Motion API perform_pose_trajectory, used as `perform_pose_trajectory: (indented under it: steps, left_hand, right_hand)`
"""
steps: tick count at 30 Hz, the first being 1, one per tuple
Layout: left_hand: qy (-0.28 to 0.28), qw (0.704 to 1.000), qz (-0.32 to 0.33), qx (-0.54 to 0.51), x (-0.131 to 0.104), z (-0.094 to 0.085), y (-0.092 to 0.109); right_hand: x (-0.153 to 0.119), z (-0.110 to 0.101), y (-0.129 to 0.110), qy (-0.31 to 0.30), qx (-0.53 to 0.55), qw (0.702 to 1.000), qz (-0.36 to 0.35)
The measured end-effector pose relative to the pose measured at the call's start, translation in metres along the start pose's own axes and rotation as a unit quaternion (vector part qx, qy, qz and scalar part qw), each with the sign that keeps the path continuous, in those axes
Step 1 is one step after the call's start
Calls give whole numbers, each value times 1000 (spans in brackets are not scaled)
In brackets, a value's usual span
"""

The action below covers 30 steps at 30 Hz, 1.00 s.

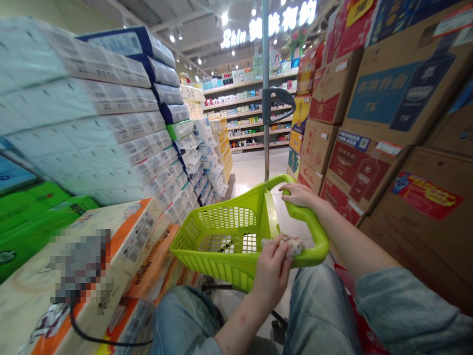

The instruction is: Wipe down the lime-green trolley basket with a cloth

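Observation:
In front of me stands a lime-green shopping basket cart (pixel 218 254) with slotted sides; nothing shows inside its basket. My left hand (pixel 272 264) is closed on a crumpled, pale patterned cloth (pixel 294 246), pressed against the near side of the cart where the handle meets the basket. At the far side of the looped green handle (pixel 316 231), my right hand (pixel 301 195) has its fingers curled over the bar. Part of the cloth is hidden under my left fingers.
Stacked packs of paper tissue (pixel 121 98) rise on the left. A blurred-out device with a black cable (pixel 92 337) lies on a cream-and-orange pack. Cardboard cartons (pixel 391 98) are piled at the right. Beyond the cart stand a metal pole (pixel 266 153) and stocked shelves (pixel 244 111).

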State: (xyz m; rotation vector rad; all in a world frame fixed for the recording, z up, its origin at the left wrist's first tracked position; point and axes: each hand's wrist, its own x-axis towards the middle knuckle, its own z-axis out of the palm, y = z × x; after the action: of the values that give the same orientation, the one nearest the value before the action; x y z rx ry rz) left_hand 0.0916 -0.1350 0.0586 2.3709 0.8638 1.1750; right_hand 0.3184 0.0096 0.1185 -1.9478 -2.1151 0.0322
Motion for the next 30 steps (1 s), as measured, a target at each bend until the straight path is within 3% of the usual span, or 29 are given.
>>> perform_pose_trajectory:
  steps: [7, 10, 14, 19, 25, 27, 30]
  left_hand:
    - [17, 993, 37, 115, 7, 22, -18]
    - [30, 993, 32, 110, 15, 27, -24]
    - [56, 996, 37, 58, 24, 30, -30]
    - [72, 995, 61, -13, 11, 18, -50]
    - [121, 992, -28, 26, -21, -15, -95]
    - [132, 989, -42, 46, -24, -18, -100]
    - [145, 986, -57, 52, -19, -9, -87]
  right_hand:
    - [0, 5, -6, -7, -15, 998, 60]
    - [-7, 8, -22, -21, -34, 994, 103]
    - [-18, 11, -37, -17, -61, 995, 76]
    - [-18, 12, -32, 15, -41, 996, 75]
    - [-17, 12, -30, 16, -42, 996, 80]
    - [-17, 12, -32, 19, -46, 995, 81]
    - [-16, 12, -33, 16, -53, 995, 86]
